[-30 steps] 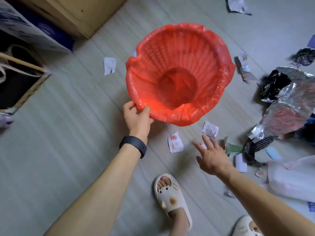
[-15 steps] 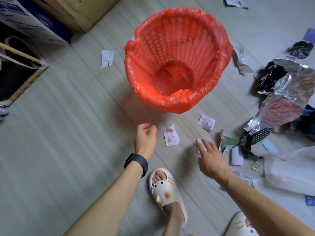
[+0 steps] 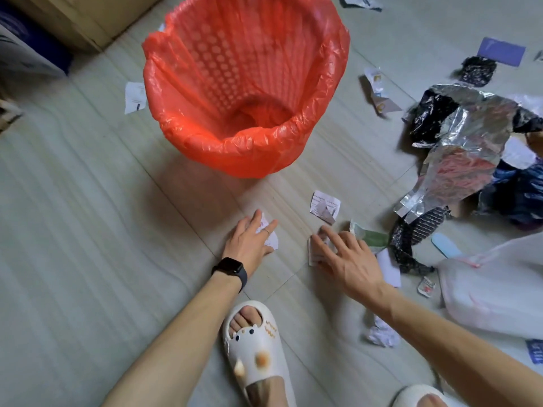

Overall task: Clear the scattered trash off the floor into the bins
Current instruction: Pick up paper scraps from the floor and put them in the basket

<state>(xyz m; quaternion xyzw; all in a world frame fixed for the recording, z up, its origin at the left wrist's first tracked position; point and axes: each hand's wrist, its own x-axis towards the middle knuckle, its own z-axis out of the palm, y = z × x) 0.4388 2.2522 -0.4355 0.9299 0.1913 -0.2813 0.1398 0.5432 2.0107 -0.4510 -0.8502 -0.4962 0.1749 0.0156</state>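
- My left hand (image 3: 251,240), off the red-bagged plastic mesh bin (image 3: 252,142) since a second ago, lies flat-fingered on a white printed paper scrap (image 3: 271,241) nearby.
- My right hand (image 3: 343,257), fingers spread, touches a second white scrap (image 3: 313,254); neither looks gripped yet, so collecting starts here.

Red-lined bin (image 3: 246,92) upright, paper scraps (image 3: 324,206) scattered on floor

bin (image 3: 246,83) stands beyond both hands; foil wrapper (image 3: 458,160) lies to its right.
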